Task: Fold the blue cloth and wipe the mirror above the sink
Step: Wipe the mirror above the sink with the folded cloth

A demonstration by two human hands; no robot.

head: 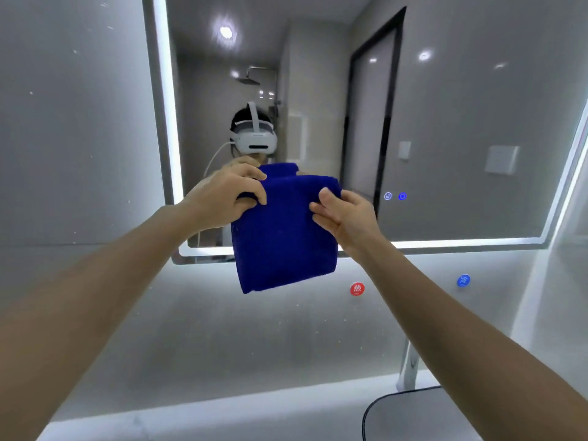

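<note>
The blue cloth (283, 240) hangs folded in the air in front of the mirror's lower edge. My left hand (222, 198) pinches its upper left corner, fingers curled over the top fold. My right hand (346, 214) pinches the upper right edge between thumb and fingers. The mirror (445, 138) fills the wall ahead, lit along its left and bottom borders, and reflects a person wearing a headset, with the cloth's top reflected just above my hands. The sink (413, 412) shows as a dark-rimmed basin at the bottom right.
A white faucet (409, 367) rises behind the sink. On the wall below the mirror sit a red round sticker (357, 288) and a blue one (463, 280). Two small lit touch icons (394, 196) glow on the mirror. A pale counter (222, 418) runs along the bottom.
</note>
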